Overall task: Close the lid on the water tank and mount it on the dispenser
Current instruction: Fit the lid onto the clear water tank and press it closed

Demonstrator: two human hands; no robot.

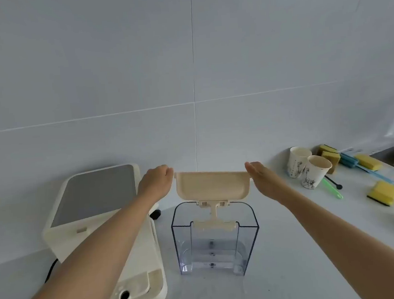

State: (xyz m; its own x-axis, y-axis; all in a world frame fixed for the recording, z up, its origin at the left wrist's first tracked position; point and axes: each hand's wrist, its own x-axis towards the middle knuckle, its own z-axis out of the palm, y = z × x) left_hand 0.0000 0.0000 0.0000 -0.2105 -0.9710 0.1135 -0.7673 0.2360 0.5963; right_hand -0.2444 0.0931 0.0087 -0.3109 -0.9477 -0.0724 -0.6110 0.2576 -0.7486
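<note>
A clear plastic water tank stands upright on the white counter, straight ahead of me. Its cream lid is hinged at the far rim and stands raised, inner face toward me. My left hand touches the lid's upper left corner with curled fingers. My right hand rests flat against the lid's upper right corner, fingers extended. The cream dispenser sits to the left of the tank, with a grey top panel and a low base with a round port near me; my left forearm crosses over it.
Two paper cups stand at the right, with several yellow sponges, a blue brush and a green stick beyond them. A black cord leaves the dispenser at left. The tiled wall rises close behind.
</note>
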